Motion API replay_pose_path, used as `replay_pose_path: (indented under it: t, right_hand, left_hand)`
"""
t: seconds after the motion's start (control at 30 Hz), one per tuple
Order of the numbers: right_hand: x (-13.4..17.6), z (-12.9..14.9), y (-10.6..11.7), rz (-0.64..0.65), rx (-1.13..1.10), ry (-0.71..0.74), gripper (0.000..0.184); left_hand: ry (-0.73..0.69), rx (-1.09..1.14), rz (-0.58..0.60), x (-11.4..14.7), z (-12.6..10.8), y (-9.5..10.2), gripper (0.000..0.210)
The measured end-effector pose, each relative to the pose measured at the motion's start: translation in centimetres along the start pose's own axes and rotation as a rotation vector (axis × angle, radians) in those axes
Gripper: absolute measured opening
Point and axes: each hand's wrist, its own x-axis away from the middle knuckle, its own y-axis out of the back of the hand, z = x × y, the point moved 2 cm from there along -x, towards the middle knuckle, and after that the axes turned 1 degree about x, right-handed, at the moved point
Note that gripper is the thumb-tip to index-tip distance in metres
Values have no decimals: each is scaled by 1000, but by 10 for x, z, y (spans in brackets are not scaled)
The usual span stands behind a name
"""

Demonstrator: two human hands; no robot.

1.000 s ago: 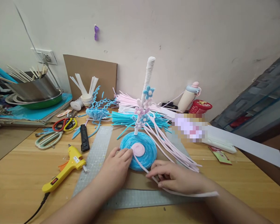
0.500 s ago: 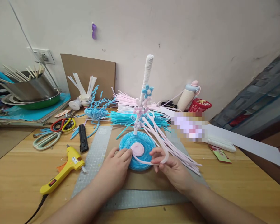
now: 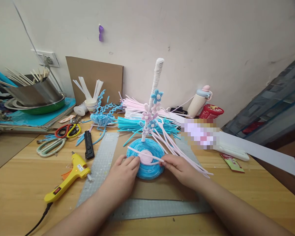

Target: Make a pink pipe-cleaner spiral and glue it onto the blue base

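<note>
A round blue disc (image 3: 149, 173) of wound pipe cleaner lies on the cardboard, with a small pink pipe-cleaner coil (image 3: 146, 157) at its middle. My left hand (image 3: 126, 168) rests on the disc's left side, its curled fingertips pressed against the coil's left edge. Between thumb and fingers of my right hand (image 3: 178, 167) is the pink pipe cleaner (image 3: 135, 149) leading from the coil; its free end points left across the disc. Behind the disc a white wrapped stick (image 3: 156, 75) rises, slightly tilted, with blue and pink fuzzy flowers (image 3: 157, 96) on it.
Left of my hands lie a yellow glue gun (image 3: 68, 178), a black cutter (image 3: 88, 146) and scissors (image 3: 67, 131). Bundles of blue (image 3: 127, 125) and pink pipe cleaners (image 3: 132, 106) lie behind. A bottle (image 3: 198, 101) and a red tub (image 3: 211, 111) stand at back right.
My right hand has turned over and closed to a pinch near the disc's right edge. The pink strand's loose end has swung left across the coil. My left hand keeps its place.
</note>
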Motion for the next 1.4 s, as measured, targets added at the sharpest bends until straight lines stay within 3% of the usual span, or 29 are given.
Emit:
replay_pose_path:
  t: [0.17, 0.33, 0.5, 0.87, 1.0, 1.2, 1.4]
  right_hand:
    - [-19, -5, 3, 21, 27, -85, 32]
    - [-43, -5, 3, 71, 145, 41, 24]
    - [-60, -8, 1, 81, 205, 13, 18]
    - [-79, -6, -7, -14, 314, -38, 21]
    - [-83, -4, -12, -77, 319, -57, 37]
    - [-86, 2, -18, -105, 308, -19, 17]
    - [-86, 5, -21, -87, 259, 69, 20]
  left_hand:
    - [-8, 1, -2, 0, 0, -2, 37]
    - [-22, 6, 2, 1, 0, -1, 37]
    - [-20, 4, 0, 1, 0, -1, 37]
    - [-30, -4, -30, 1, 1, -3, 34]
    - [-32, 2, -43, 1, 1, -3, 32]
    - [-21, -6, -107, 4, 1, -5, 36]
    - [-13, -40, -192, 6, 4, -6, 41]
